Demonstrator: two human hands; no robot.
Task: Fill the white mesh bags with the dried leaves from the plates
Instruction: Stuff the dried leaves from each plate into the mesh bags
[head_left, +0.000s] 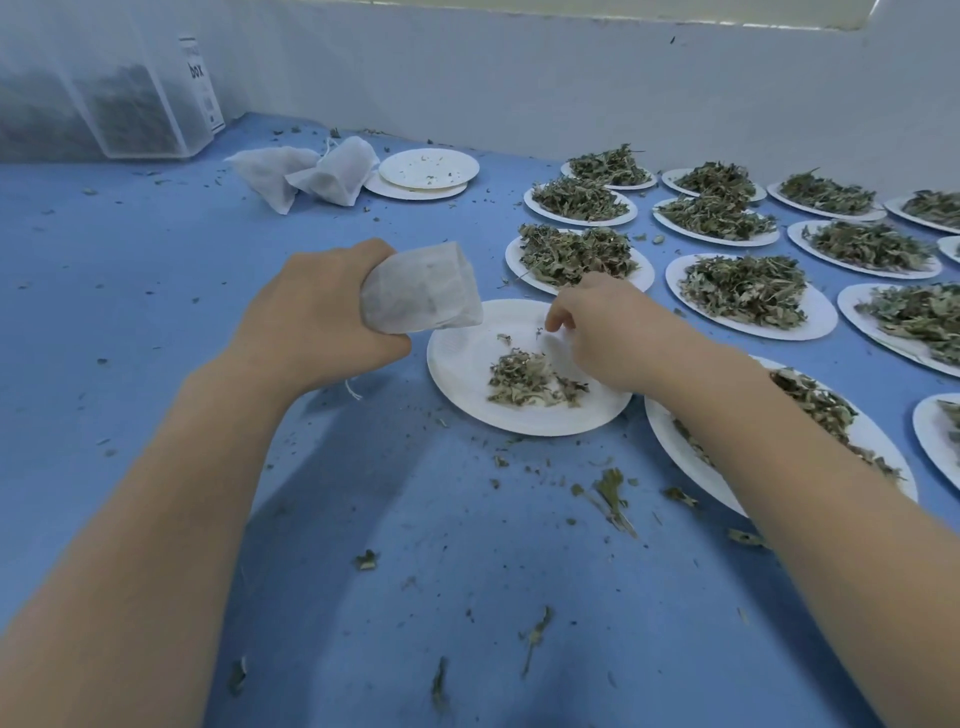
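A white mesh bag (423, 290) was gripped in the left hand (317, 317) at mid-frame, beside a nearly emptied plate (457, 379). The right hand (613, 338) was held over the plate, fingers curled toward a few dried leaves (530, 379). Gathering the remnant was judged underway; a scoop into the bag's mouth would be needed next.

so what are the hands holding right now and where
The left hand grips a white mesh bag around its gathered lower end. The right hand pinches at dried leaf bits over the white paper plate.
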